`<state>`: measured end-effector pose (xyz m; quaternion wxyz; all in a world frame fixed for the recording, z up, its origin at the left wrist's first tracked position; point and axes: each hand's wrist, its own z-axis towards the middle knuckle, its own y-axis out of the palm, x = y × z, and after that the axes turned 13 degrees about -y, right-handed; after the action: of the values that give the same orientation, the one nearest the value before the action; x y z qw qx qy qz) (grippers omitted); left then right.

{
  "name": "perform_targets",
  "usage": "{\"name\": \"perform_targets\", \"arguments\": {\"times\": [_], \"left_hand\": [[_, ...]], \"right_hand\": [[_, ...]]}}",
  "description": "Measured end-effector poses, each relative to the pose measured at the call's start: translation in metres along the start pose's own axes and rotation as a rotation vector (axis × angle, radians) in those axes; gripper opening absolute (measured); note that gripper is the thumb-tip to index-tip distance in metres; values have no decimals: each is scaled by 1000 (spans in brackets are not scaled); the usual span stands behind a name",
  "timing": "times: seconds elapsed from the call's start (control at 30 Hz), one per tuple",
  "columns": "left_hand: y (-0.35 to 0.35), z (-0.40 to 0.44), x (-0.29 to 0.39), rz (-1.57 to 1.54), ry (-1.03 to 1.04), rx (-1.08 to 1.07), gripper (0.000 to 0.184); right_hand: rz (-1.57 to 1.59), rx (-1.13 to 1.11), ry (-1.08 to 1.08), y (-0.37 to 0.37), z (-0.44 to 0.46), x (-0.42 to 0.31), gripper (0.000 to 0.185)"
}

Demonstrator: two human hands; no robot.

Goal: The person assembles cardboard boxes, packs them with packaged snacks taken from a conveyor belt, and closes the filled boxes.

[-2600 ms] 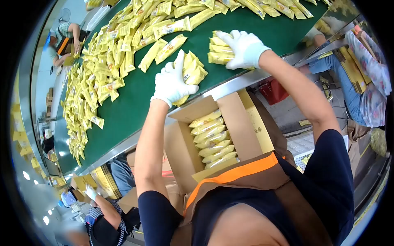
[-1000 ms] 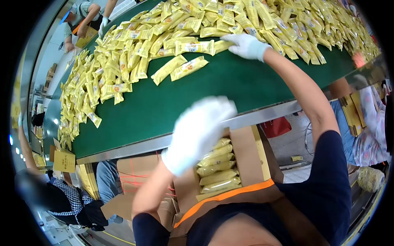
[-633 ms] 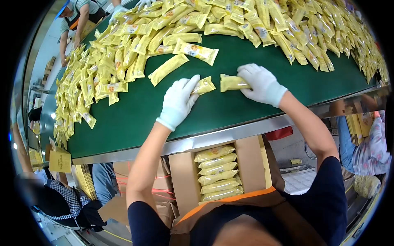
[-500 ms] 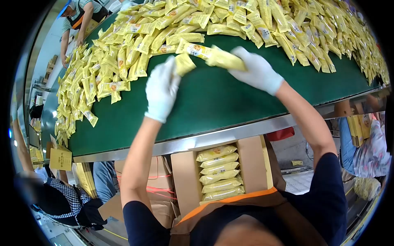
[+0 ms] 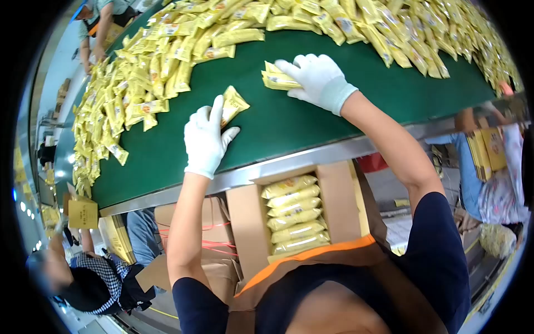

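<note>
My left hand (image 5: 206, 136), in a white glove, is over the green belt near its front edge. A yellow sealed packet (image 5: 236, 104) sits between its fingers and thumb, tilted up to the right. Farther right, my right hand (image 5: 321, 80), also gloved, is closed on yellow packets (image 5: 276, 79) whose ends point left; they overlap, so I cannot tell how many. Below the belt, in front of my body, an open cardboard box (image 5: 243, 220) holds a column of yellow packets (image 5: 293, 205) lying flat, one behind another.
A large heap of yellow packets (image 5: 167, 55) covers the far side and left of the green conveyor belt (image 5: 311, 133). A metal rail (image 5: 267, 168) runs along its front edge. Cartons (image 5: 186, 225) stand left of my box. Other people work at far left (image 5: 103, 25), lower left and right.
My left hand has moved down and toward me with its packet. The right hand has shifted slightly left, and its packets have turned more side-on. The hands are farther from the heap.
</note>
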<state>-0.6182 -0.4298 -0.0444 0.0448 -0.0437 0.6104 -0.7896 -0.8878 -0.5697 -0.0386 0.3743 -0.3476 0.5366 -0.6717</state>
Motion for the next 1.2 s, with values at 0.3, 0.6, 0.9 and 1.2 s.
{"name": "perform_targets", "arguments": {"times": [0.3,0.6,0.9,1.2], "left_hand": [[-7,3,2,50,-83,-271,71],[-71,-43,50,-659,-220,-50,75],[-43,-122,102,-381,361,-480,62],[-44,-139,119,-237,360,-281,61]], "right_hand": [[892,156,23,-80,-94,-34,68],[555,-117,-472,-42,-144,-203,60],[472,82,-352,-37,-185,-204,42],[184,-99,-792,-69,-186,-120,35]]}}
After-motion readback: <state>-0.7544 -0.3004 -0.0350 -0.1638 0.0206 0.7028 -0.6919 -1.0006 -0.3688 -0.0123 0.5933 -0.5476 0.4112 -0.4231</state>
